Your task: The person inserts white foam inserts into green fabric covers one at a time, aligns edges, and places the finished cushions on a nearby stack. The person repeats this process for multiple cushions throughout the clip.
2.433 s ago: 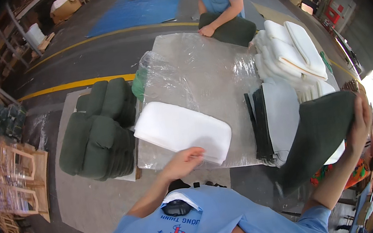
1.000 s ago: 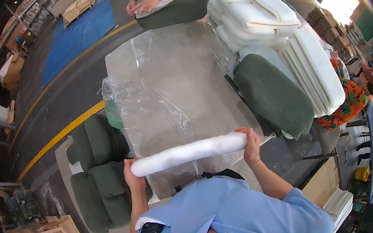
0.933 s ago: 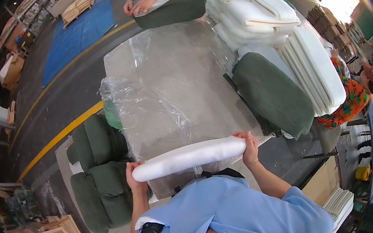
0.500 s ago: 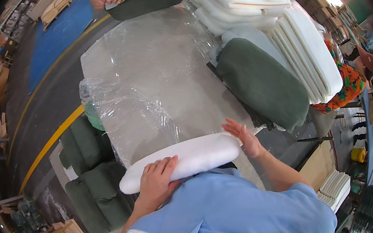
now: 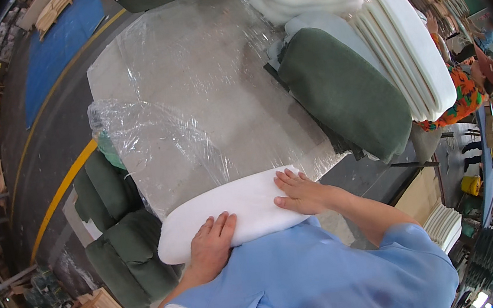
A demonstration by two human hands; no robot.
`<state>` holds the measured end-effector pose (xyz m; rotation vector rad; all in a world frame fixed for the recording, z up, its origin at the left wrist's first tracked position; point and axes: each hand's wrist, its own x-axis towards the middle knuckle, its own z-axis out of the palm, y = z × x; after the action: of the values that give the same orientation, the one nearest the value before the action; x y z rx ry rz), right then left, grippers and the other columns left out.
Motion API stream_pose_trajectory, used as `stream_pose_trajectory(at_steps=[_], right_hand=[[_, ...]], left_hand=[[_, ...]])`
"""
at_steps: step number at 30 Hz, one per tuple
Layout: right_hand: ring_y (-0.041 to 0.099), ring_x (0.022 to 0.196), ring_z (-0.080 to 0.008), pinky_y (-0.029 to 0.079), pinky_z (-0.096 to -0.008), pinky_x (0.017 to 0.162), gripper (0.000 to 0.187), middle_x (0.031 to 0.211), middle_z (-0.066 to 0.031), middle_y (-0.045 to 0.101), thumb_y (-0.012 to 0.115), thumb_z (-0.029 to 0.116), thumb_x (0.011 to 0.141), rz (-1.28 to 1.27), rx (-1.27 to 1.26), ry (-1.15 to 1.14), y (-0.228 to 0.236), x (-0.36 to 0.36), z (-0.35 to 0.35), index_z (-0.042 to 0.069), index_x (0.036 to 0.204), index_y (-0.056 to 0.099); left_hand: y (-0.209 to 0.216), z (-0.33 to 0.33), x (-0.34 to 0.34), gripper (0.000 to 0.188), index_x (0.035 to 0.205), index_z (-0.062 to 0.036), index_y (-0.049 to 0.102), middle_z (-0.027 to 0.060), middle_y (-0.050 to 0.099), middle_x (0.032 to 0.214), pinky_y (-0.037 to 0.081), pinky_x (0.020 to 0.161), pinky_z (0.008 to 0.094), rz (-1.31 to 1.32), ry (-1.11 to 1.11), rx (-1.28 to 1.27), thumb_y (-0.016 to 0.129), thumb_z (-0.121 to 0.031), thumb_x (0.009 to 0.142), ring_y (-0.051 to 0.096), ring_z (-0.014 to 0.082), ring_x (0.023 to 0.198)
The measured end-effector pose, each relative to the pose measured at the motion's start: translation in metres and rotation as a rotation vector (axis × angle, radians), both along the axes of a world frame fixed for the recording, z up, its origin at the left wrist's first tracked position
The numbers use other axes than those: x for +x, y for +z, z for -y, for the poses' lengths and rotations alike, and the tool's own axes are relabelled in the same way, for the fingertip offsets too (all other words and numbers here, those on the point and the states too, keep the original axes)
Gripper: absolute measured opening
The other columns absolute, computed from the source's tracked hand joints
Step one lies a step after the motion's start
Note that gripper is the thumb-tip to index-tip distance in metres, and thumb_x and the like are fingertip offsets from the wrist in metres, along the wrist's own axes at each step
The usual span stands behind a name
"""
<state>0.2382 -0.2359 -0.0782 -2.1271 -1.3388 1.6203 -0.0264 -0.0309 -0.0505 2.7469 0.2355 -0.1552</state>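
White padding (image 5: 246,206) lies at the near edge of the plastic-covered desk (image 5: 192,105), directly under the left hand (image 5: 213,243) and right hand (image 5: 299,193), both flat, fingers extended. Beyond the right hand rests a dark green cushion (image 5: 343,94); left of the left hand sit green bundles (image 5: 127,250).

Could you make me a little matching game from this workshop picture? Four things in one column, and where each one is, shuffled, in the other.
Things
1. White pad
2. Blue sheet
3. Piled dark green cushions
4. Single dark green piece

Places
A. Beside the table, on its left
B. At the table's right side, next to stacked white pads
C. Under the person's left hand and right hand
D. On the floor, toward the picture's upper left

Pairs: 1-C, 2-D, 3-A, 4-B
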Motion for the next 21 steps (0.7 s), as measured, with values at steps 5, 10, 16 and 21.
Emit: stream_pose_trajectory(at_steps=[5, 10, 16, 21], right_hand=[[0.003, 0.165, -0.0406, 0.008, -0.0552, 0.133, 0.096, 0.177, -0.0257, 0.011, 0.016, 0.074, 0.108, -0.027, -0.027, 0.045, -0.021, 0.000, -0.029, -0.001, 0.169, 0.020], [0.023, 0.163, -0.0361, 0.020, -0.0476, 0.132, 0.091, 0.173, -0.0216, 0.031, 0.014, 0.076, 0.108, -0.428, 0.128, -0.388, -0.031, 0.037, -0.033, 0.011, 0.172, 0.022], [0.065, 0.128, -0.0201, 0.051, -0.0358, 0.108, 0.038, 0.139, -0.0116, 0.070, 0.067, 0.021, 0.107, 0.402, 0.709, -0.948, 0.042, 0.147, -0.009, 0.004, 0.142, 0.066], [0.073, 0.101, -0.0259, 0.057, -0.0383, 0.091, 0.034, 0.112, -0.0156, 0.077, 0.071, 0.024, 0.102, 0.540, 0.794, -1.112, 0.047, 0.181, 0.023, 0.006, 0.132, 0.072]], left_hand=[[0.001, -0.001, 0.004, 0.063, 0.140, -0.0113, 0.062, 0.0129, 0.069, 0.140, 0.060, 0.097, 0.0462, 0.003, -0.016, 0.001, 0.075, -0.013, 0.078, 0.072, 0.0434, 0.114], [0.021, -0.008, 0.013, 0.071, 0.146, -0.0101, 0.059, 0.0157, 0.064, 0.147, 0.053, 0.109, 0.0461, -0.148, -0.023, -0.175, 0.080, -0.017, 0.078, 0.064, 0.0443, 0.129], [0.038, -0.057, 0.029, 0.063, 0.153, -0.0084, 0.056, 0.0189, 0.061, 0.151, 0.045, 0.117, 0.0464, -0.281, -0.158, -0.647, 0.074, -0.025, 0.095, 0.057, 0.0429, 0.139], [0.039, -0.050, 0.098, 0.046, 0.141, -0.0054, 0.065, 0.0208, 0.072, 0.132, 0.053, 0.102, 0.0452, -0.383, 0.120, -0.887, 0.068, -0.029, 0.102, 0.069, 0.0341, 0.122]])
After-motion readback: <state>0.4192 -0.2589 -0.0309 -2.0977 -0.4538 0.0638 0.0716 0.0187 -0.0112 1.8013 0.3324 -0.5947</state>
